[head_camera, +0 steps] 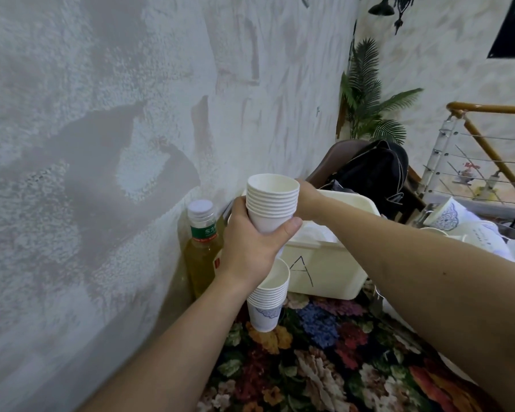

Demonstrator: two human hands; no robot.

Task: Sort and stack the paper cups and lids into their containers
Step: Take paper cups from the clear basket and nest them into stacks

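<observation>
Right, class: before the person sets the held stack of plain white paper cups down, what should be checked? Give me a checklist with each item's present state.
1. Left hand grips the stack of plain white paper cups firmly round its base: ok.
2. Held cups nested straight, rims even: ok.
3. Right hand free to help: cannot tell; its fingers are hidden behind the stack.
4. Cream plastic bin marked A is open on top: ok.
5. Room inside that bin: cannot tell; something white shows at the rim.
6. Second stack of blue-patterned paper cups on the flowered cloth stands upright below the hand: ok.
</observation>
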